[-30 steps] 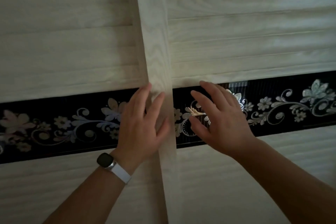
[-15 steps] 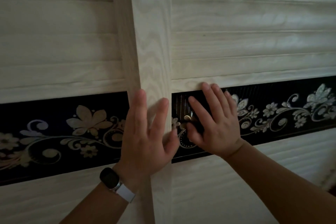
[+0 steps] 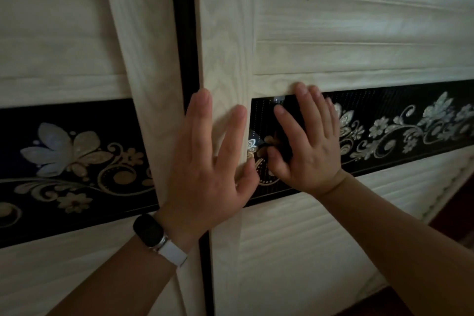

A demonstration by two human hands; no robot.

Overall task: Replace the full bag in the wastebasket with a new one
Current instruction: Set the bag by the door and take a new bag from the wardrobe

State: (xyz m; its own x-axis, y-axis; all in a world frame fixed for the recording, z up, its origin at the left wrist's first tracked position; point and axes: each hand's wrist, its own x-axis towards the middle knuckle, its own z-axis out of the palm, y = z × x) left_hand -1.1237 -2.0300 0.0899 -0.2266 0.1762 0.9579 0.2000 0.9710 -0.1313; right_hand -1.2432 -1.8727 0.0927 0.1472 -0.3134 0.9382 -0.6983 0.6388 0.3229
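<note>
Pressing flat against a sliding wardrobe door (image 3: 346,33), both hands work beside the dark vertical gap (image 3: 183,33) that shows between the two panels. The left hand (image 3: 207,161), with a dark-faced watch (image 3: 148,231) on a white strap at its wrist, lies open on the pale wooden stile of the right-hand door, just to the right of the gap; its fingers are spread and close on nothing. The right hand (image 3: 307,146) rests further right of the gap, palm down on the black floral band (image 3: 397,128) that crosses the door, fingertips reaching the band's upper edge; its grip is likewise apart, empty, with the thumb tucked toward the left hand.

Placement of the palms suggests the purpose: no handle is visible, so friction from two flat hands is probably what moves the panel sideways, and setting them near the stile puts the push close to the opening edge. The left-hand door (image 3: 64,33) sits to the left of the gap and appears to lie on a separate track, untouched.

Neither the wastebasket nor any bag, full or new, is in view. A reasonable reading is that the wardrobe is being opened to reach a fresh bag, or the basket itself, so the task proper seems barely begun. Nothing can be made out inside the gap, which is only darkness.
</note>
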